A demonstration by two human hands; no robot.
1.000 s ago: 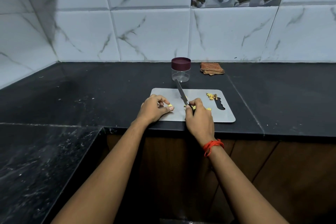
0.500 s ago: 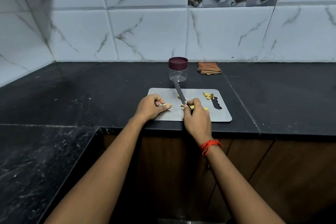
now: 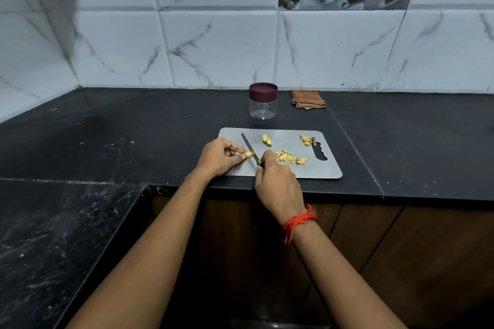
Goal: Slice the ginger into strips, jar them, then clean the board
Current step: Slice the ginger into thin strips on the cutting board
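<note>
A thin grey cutting board [image 3: 294, 172] with rounded corners and a wavy handle slot lies flat on the black, speckled stone table [image 3: 133, 128], near its front edge. The left hand [image 3: 219, 156] rests on the board's left part, its curled fingers [image 3: 235, 147] pinching a small pale-yellow ginger piece [image 3: 249, 154]. The right hand [image 3: 278, 184] is wrapped round the handle of a narrow knife [image 3: 250, 147], whose slim metal blade stands just beside that piece, angled away and to the left. A loose heap of thin yellow ginger strips [image 3: 291, 158] lies to the right of the blade, a knobbly ginger chunk [image 3: 266, 139] sits farther back, and brownish scraps [image 3: 307, 140] lie by the slot. Behind the board stands a clear round jar [image 3: 263, 108] with its maroon lid [image 3: 263, 90] on, beside a folded brown checked cloth [image 3: 308, 99]. Red thread [image 3: 299, 220] circles the right wrist.
</note>
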